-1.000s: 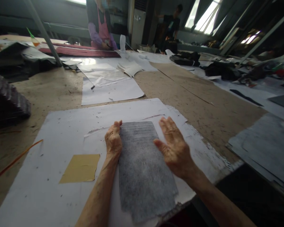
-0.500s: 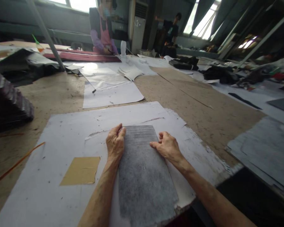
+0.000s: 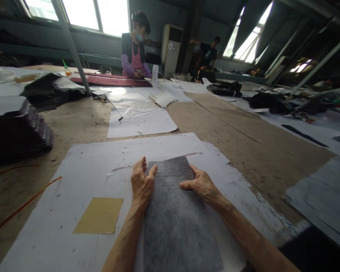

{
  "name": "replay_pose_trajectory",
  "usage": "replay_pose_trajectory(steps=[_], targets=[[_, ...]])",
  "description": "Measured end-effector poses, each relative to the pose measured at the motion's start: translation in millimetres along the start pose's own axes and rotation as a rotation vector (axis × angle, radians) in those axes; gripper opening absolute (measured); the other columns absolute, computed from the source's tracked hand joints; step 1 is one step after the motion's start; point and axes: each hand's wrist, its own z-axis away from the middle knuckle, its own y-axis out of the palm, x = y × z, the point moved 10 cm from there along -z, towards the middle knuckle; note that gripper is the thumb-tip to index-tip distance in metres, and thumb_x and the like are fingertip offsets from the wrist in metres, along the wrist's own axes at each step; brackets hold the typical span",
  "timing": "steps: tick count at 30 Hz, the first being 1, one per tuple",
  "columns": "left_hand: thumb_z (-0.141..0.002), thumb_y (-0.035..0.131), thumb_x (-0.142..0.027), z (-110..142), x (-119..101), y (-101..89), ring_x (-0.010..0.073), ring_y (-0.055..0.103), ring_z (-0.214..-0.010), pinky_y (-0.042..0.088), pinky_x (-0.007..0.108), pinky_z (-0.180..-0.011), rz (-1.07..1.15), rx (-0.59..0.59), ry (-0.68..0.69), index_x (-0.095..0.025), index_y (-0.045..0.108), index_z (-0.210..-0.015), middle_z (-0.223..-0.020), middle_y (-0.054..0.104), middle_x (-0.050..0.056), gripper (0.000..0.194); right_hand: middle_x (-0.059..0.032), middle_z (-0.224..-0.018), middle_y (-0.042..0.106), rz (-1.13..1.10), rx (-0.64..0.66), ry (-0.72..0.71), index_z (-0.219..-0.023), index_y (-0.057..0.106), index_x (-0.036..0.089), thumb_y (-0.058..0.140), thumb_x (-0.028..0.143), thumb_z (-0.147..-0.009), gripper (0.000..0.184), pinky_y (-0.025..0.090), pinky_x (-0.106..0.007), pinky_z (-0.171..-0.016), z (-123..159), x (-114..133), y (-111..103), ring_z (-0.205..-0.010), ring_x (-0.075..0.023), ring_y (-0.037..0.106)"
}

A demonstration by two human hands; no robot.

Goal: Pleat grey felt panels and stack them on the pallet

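A long grey felt-like panel (image 3: 178,223) with rounded far corners lies lengthwise in front of me. Fine lines cross its far end; I cannot tell whether it is one piece or several layered ones. My right hand (image 3: 202,185) grips its right edge, thumb on top and fingers at the side and partly hidden below. Along the left edge rests my left hand (image 3: 143,179), its thumb over the panel's far left corner and its fingers apart, pointing forward. White paper (image 3: 102,162) with a torn streak is spread beneath the panel.
A tan square (image 3: 99,215) lies left of my forearm. Dark stacked pieces (image 3: 22,128) stand at the far left, near an orange strip (image 3: 31,202). Grey sheets (image 3: 320,196) lie at the right. A co-worker (image 3: 134,56) in a pink apron stands across the table.
The view has tilted up slightly. My right hand has closed on the panel's right edge, and the lines at its far end look closer together. My left fingers have spread more.
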Motion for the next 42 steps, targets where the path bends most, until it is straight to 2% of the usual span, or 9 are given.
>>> replay_pose_trajectory(steps=[3, 6, 9, 14, 18, 23, 29, 35, 42], targets=[[-0.063, 0.071, -0.033, -1.5, 7.6, -3.6, 0.0269, 0.057, -0.098, 0.044, 0.044, -0.089, 0.097, -0.023, -0.057, -0.014, 0.050, -0.121, -0.116, 0.056, 0.016, 0.064, 0.0016, -0.069, 0.066, -0.112, 0.017, -0.035, -0.085, 0.066, 0.017, 0.072, 0.019, -0.047, 0.039, 0.046, -0.027, -0.052, -8.4, -1.8, 3.7, -0.058, -0.0173, 0.059], [-0.062, 0.070, -0.037, -4.5, 12.7, -2.4, 0.0239, 0.060, -0.096, 0.049, 0.038, -0.082, 0.251, 0.011, -0.090, -0.016, 0.046, -0.122, -0.114, 0.059, 0.014, 0.068, 0.0042, -0.073, 0.066, -0.210, -0.053, -0.140, -0.074, 0.065, 0.020, 0.077, 0.019, -0.040, 0.036, 0.048, -0.028, -0.064, -27.8, 2.8, -3.4, -0.067, -0.0163, 0.059], [-0.063, 0.069, -0.037, -5.6, 10.9, 6.0, 0.0210, 0.063, -0.085, 0.051, 0.031, -0.072, 0.345, 0.118, -0.091, -0.016, 0.058, -0.107, -0.098, 0.067, 0.009, 0.050, 0.0064, -0.068, 0.065, -0.275, -0.063, -0.185, -0.066, 0.063, 0.021, 0.079, 0.017, -0.038, 0.032, 0.047, -0.027, -0.069, -45.6, 6.8, -3.1, -0.068, -0.0152, 0.058], [-0.060, 0.071, -0.025, -2.2, 14.6, 10.9, 0.0169, 0.061, -0.062, 0.048, 0.027, -0.056, 0.380, 0.166, -0.153, -0.014, 0.067, -0.086, -0.074, 0.069, 0.002, 0.028, -0.0030, -0.081, 0.069, -0.304, 0.163, -0.088, -0.086, 0.068, 0.017, 0.079, 0.023, -0.047, 0.041, 0.050, -0.033, -0.065, -47.7, 8.8, 14.6, -0.070, -0.0207, 0.062], [-0.053, 0.075, -0.019, -2.0, 16.0, 2.6, 0.0112, 0.058, -0.061, 0.045, 0.021, -0.057, 0.431, 0.092, -0.155, -0.015, 0.069, -0.077, -0.069, 0.069, -0.003, 0.026, -0.0039, -0.087, 0.069, -0.340, 0.215, -0.088, -0.089, 0.068, 0.017, 0.078, 0.021, -0.047, 0.043, 0.050, -0.034, -0.071, -39.5, 5.8, 10.1, -0.076, -0.0215, 0.062], [-0.050, 0.077, -0.020, -4.6, 15.1, 5.2, 0.0108, 0.060, -0.065, 0.046, 0.020, -0.062, 0.498, 0.124, -0.154, -0.018, 0.067, -0.086, -0.075, 0.070, -0.004, 0.038, 0.0021, -0.079, 0.068, -0.376, 0.103, -0.163, -0.060, 0.062, 0.019, 0.077, 0.019, -0.047, 0.020, 0.047, -0.027, -0.069, -41.1, -0.2, -3.5, -0.073, -0.0157, 0.060], [-0.059, 0.071, -0.021, -4.3, 12.2, 11.9, 0.0123, 0.061, -0.063, 0.046, 0.022, -0.060, 0.505, 0.192, -0.172, -0.016, 0.066, -0.082, -0.074, 0.070, 0.000, 0.024, -0.0037, -0.084, 0.069, -0.362, 0.190, -0.102, -0.090, 0.068, 0.018, 0.075, 0.024, -0.054, 0.037, 0.049, -0.035, -0.070, -38.7, 6.2, 4.3, -0.074, -0.0213, 0.062], [-0.054, 0.068, -0.013, -2.5, 7.3, 12.2, 0.0110, 0.059, -0.064, 0.045, 0.021, -0.061, 0.524, 0.212, -0.131, -0.017, 0.066, -0.083, -0.072, 0.069, -0.003, 0.029, 0.0019, -0.080, 0.069, -0.379, 0.056, -0.184, -0.063, 0.062, 0.019, 0.075, 0.016, -0.045, 0.023, 0.047, -0.030, -0.074, -43.5, 5.5, -10.5, -0.077, -0.0178, 0.060], [-0.059, 0.068, -0.018, 0.4, 6.7, 17.6, 0.0139, 0.060, -0.065, 0.046, 0.024, -0.060, 0.489, 0.234, -0.141, -0.016, 0.065, -0.085, -0.076, 0.069, -0.001, 0.026, -0.0028, -0.082, 0.069, -0.349, 0.116, -0.149, -0.090, 0.067, 0.018, 0.072, 0.023, -0.053, 0.037, 0.049, -0.034, -0.070, -40.7, 5.8, -3.4, -0.075, -0.0210, 0.062]])
